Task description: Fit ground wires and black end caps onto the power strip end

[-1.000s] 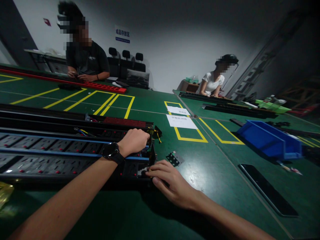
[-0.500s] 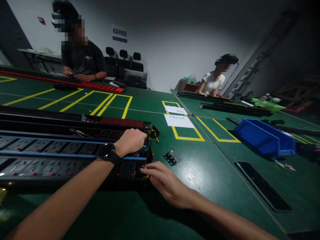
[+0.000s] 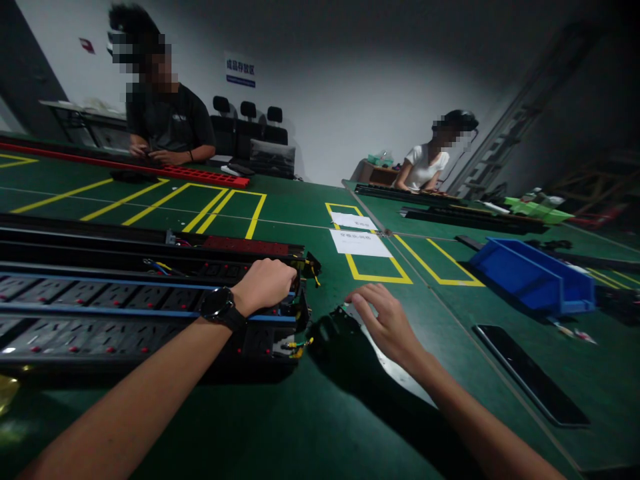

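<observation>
My left hand (image 3: 267,288), with a black watch on its wrist, lies closed over the right end of a long black power strip (image 3: 110,297) with blue edges. Its fingertips are hidden behind the hand. To the right, my right hand (image 3: 383,320) is over a small dark metal plate with holes (image 3: 342,311). Thumb and fingers come together at the plate; what they pinch is too small to make out. A second socket strip (image 3: 100,339) lies nearer me, with yellow-green wires (image 3: 299,344) sticking out of its end.
A blue bin (image 3: 535,277) and a black phone (image 3: 530,377) lie to the right. White paper sheets (image 3: 363,243) and yellow tape outlines mark the green table (image 3: 300,220). Two people sit across it, behind a red rail (image 3: 233,180) and black rails (image 3: 465,217).
My right hand has moved right, away from the near strip's end to the small metal plate. The wires it covered now show. My left hand stays on the power strip.
</observation>
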`<state>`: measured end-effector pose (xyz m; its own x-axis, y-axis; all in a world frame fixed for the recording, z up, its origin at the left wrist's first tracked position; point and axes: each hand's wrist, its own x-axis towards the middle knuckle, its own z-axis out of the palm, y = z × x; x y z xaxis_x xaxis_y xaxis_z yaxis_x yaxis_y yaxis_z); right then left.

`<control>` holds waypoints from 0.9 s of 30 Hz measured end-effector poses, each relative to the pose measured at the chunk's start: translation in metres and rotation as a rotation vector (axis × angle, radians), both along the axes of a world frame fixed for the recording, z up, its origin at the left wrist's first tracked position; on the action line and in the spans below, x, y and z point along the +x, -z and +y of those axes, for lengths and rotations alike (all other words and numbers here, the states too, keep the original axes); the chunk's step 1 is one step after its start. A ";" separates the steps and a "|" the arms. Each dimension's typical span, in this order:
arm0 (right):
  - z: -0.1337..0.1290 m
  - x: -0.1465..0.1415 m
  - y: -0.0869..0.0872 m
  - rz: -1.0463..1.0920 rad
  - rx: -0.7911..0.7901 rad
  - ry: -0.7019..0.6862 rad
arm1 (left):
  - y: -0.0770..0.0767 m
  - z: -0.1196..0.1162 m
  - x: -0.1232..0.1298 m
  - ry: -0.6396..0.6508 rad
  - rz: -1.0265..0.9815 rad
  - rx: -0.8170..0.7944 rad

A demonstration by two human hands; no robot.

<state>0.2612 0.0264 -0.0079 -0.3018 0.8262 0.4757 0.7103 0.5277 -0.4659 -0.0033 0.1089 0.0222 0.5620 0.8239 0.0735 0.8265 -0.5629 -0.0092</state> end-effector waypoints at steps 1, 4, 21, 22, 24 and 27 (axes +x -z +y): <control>0.006 0.008 0.003 -0.065 -0.042 0.055 | 0.000 0.000 0.000 -0.002 -0.001 -0.004; 0.019 0.026 0.015 -0.220 -0.193 0.093 | 0.000 0.000 0.000 -0.004 0.015 0.001; -0.018 -0.042 0.010 -0.234 -0.009 -0.292 | -0.002 -0.004 0.000 -0.012 0.036 0.022; -0.017 -0.041 0.012 -0.227 0.013 -0.281 | -0.001 -0.004 0.000 -0.012 0.034 0.022; -0.012 -0.037 0.015 -0.191 0.063 -0.245 | 0.000 -0.003 -0.001 -0.013 0.028 0.016; -0.007 -0.032 0.020 -0.105 0.116 -0.225 | 0.000 -0.002 -0.002 -0.014 -0.011 0.000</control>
<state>0.2290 0.0196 -0.0283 -0.5244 0.6744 0.5199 0.6101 0.7235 -0.3230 -0.0057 0.1073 0.0226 0.5493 0.8318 0.0801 0.8345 -0.5511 -0.0004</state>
